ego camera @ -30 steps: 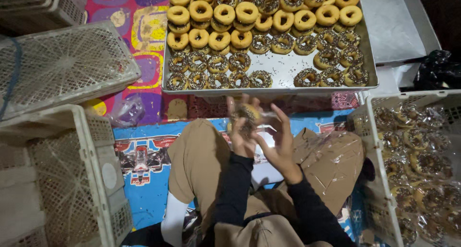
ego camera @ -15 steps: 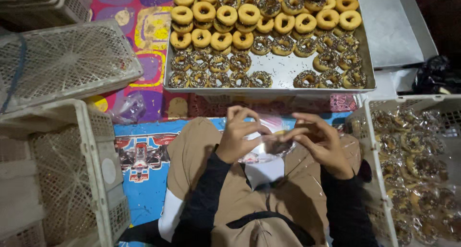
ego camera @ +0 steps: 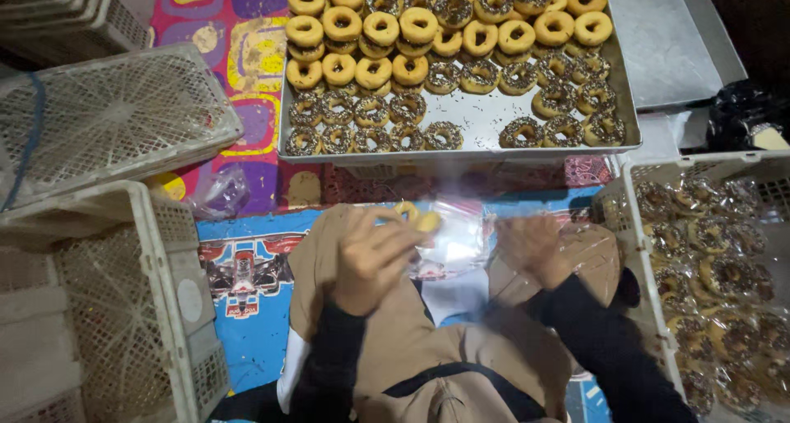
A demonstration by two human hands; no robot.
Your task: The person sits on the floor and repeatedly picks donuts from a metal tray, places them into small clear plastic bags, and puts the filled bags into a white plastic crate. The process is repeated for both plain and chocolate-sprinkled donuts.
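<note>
Beyond the knees, a doughnut tray (ego camera: 494,139); left hand (ego camera: 372,254) grips a doughnut (ego camera: 420,219); right hand (ego camera: 535,246) pinches the clear bag (ego camera: 457,242) stretched crosswise.

The hands, joined over the lap half a second ago, have been drawn apart: a plain doughnut (ego camera: 418,219) is now gripped in the left hand (ego camera: 372,257), while a clear plastic bag (ego camera: 461,238) (blurred) is pulled sideways by the right hand (ego camera: 536,248).

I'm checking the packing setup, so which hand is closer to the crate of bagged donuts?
Right. The right hand is just beside the white crate of bagged donuts; the left hand, holding a donut, is farther away across the lap.
</note>
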